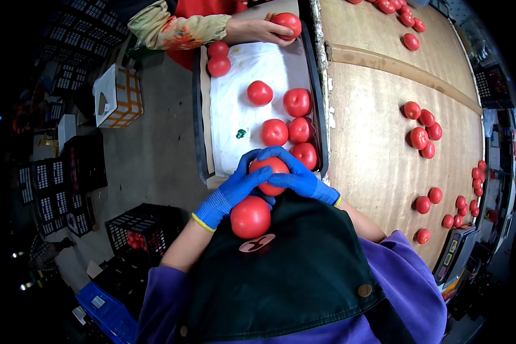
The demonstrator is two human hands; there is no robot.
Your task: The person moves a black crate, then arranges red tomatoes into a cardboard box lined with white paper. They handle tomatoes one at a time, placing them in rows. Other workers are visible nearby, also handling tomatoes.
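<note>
Both my hands wear blue knit gloves with yellow cuffs. Between them, at the near end of a lined dark crate (196, 129), is a red tomato (270, 165). My left hand (230, 189) wraps it from the left, and my right hand (303, 178) cups it from the right with overlapping fingertips. Another tomato (250, 217) lies against my dark apron (275, 284), just below my left hand; what supports it is hidden. Several tomatoes sit on the crate's white liner (241, 107), mostly along the right side. A small green scrap (241, 133) lies among them.
A co-worker's hand (271, 31) holds a tomato (287, 25) over the crate's far end. To the right, a wooden table (365, 142) carries scattered tomatoes and a divider strip (395, 66). A taped foam box (118, 96) and a black crate (142, 232) stand on the floor at left.
</note>
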